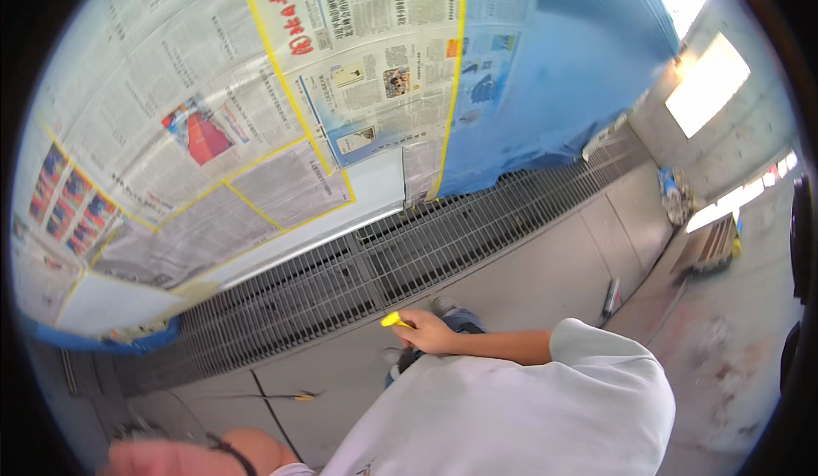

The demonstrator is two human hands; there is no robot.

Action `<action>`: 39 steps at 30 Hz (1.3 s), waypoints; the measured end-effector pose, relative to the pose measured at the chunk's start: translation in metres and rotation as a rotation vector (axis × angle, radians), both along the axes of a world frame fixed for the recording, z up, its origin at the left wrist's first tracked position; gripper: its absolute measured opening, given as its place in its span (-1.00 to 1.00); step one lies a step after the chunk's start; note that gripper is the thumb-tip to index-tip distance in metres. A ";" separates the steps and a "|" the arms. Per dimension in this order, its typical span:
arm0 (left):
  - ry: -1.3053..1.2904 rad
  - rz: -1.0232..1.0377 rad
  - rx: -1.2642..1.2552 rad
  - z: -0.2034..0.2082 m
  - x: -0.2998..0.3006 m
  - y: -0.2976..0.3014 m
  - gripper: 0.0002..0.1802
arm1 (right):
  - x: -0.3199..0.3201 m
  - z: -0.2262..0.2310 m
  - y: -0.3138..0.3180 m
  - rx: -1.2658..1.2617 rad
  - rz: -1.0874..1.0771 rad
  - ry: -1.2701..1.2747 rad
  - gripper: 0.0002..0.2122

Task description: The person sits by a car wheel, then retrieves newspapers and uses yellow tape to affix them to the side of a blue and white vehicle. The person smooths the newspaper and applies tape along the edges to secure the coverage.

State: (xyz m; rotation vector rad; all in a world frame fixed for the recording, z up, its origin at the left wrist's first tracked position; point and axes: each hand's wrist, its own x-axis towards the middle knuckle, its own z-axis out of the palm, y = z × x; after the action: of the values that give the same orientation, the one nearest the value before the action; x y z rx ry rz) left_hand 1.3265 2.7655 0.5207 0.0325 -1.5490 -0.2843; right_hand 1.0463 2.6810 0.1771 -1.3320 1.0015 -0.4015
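My right hand is closed on a small bright yellow object, much like the tape in colour; its exact kind is unclear. In front of me stands a large body panel covered with newspaper sheets, edged by strips of yellow tape. Neither hand touches it. Bare white panel shows along its lower edge, and the right part is a blue surface. At the lower left my left hand is blurred and cut off by the frame, its fingers not readable; a dark band circles the wrist.
A floor grating runs along the foot of the covered panel. On the floor lie a thin dark strand with a yellow bit and a grey cylinder-like item. Flat brown pieces and a bundled blue-and-white thing are by the right wall.
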 end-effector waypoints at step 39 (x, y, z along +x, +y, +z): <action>-2.349 0.569 -0.962 -0.300 -0.184 -0.569 -0.25 | -0.107 -0.097 -0.100 0.108 -0.893 -0.012 -0.80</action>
State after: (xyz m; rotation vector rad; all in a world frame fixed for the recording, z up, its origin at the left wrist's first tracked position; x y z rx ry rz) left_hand 1.1428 2.1965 0.2210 0.0464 -3.5928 1.6020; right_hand 0.9394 2.5811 0.0797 -0.7189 1.5572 -1.0012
